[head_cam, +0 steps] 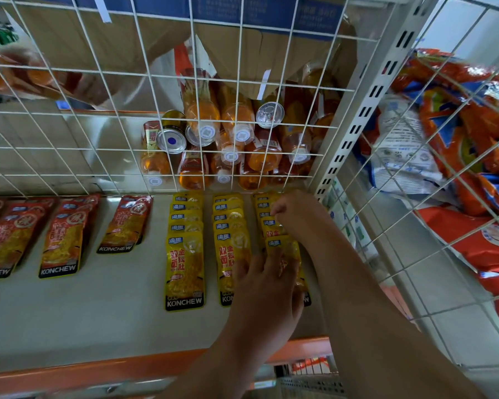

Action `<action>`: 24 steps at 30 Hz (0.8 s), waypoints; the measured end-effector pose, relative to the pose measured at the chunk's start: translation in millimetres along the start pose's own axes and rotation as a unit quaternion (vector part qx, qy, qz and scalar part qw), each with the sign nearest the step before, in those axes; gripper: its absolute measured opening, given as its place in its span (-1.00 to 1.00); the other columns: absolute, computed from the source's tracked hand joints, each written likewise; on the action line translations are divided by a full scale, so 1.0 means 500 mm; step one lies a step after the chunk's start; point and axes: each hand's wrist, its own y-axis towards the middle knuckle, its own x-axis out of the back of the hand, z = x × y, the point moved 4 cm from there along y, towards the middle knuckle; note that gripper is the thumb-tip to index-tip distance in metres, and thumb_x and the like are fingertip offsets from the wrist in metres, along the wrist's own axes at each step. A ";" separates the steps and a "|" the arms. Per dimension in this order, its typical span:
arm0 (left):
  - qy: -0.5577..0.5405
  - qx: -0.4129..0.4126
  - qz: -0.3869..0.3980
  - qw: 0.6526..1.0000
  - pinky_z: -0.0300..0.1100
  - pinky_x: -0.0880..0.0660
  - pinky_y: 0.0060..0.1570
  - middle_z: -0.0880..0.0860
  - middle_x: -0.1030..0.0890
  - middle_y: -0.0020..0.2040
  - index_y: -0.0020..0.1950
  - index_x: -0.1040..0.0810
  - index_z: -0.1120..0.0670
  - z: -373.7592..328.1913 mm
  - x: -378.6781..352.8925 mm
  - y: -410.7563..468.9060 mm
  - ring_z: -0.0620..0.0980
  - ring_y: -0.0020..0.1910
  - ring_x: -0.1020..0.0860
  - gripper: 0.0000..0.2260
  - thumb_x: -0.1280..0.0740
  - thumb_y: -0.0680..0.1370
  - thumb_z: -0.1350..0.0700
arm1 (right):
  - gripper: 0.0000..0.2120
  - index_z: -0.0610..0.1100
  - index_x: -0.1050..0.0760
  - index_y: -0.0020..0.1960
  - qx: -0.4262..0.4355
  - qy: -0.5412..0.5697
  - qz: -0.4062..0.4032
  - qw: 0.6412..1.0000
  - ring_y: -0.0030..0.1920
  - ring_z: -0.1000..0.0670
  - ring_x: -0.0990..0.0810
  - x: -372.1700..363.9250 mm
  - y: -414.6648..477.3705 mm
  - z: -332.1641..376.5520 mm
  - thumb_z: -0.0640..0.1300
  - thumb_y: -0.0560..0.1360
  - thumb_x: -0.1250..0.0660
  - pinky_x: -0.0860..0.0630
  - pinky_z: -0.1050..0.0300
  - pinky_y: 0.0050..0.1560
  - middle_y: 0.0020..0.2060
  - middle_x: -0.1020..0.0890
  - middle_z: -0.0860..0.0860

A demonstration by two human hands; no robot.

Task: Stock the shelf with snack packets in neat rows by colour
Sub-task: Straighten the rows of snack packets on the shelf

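KONCHEW on yellow packet (pixel 184 272) bottom edge; KONCHEW on red packet (pixel 59 249) too

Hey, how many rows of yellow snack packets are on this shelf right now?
3: left row, nearest the red packets; middle row; right row, partly hidden under the left hand and right hand.

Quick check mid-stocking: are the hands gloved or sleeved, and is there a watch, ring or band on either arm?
Both are bare. The left hand and the right hand wear no gloves, and I can make out no ring on the fingers that show. The left forearm and the right forearm are uncovered to the frame's edge: no sleeve, watch, wristband or marking.
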 end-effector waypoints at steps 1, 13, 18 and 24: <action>0.000 0.000 -0.002 1.000 0.20 -0.44 0.17 0.04 -0.54 0.33 0.32 -0.57 -0.06 0.000 0.001 0.000 0.15 0.18 -0.51 -0.57 -0.26 0.51 -0.18 | -0.76 0.01 -0.70 -0.04 -0.002 0.009 -0.004 1.000 -0.01 0.00 -0.64 0.002 -0.002 -0.001 -0.23 0.51 -0.30 -0.58 0.08 0.03 -0.02 -0.70 0.03; -0.017 0.002 -0.038 0.999 0.16 -0.44 0.15 0.03 -0.55 0.32 0.36 -0.53 -0.09 0.005 0.028 -0.007 0.16 0.23 -0.51 -0.55 -0.33 0.49 -0.18 | -0.80 -0.03 -0.67 -0.16 0.016 0.069 -0.121 0.990 -0.24 0.02 -0.61 0.059 -0.028 0.028 -0.18 0.51 -0.28 -0.64 0.00 -0.17 -0.26 -0.67 0.05; -0.026 0.052 -0.072 0.996 0.21 -0.44 0.21 0.01 -0.55 0.34 0.38 -0.51 -0.12 0.045 0.088 -0.010 0.17 0.30 -0.51 -0.52 -0.31 0.47 -0.18 | -0.85 -0.01 -0.65 -0.11 0.048 0.078 -0.105 0.990 -0.25 0.09 -0.60 0.057 -0.036 0.073 -0.10 0.54 -0.30 -0.50 0.19 -0.27 -0.25 -0.66 0.08; 0.025 0.142 -0.125 0.982 0.21 -0.48 0.21 0.05 -0.59 0.32 0.37 -0.54 -0.09 0.155 0.244 -0.027 0.18 0.26 -0.54 -0.50 -0.29 0.47 -0.21 | -0.88 -0.04 -0.69 -0.03 0.168 0.131 -0.062 0.975 -0.05 0.01 -0.63 0.059 -0.071 0.226 -0.09 0.54 -0.36 -0.55 0.03 -0.01 -0.09 -0.70 0.06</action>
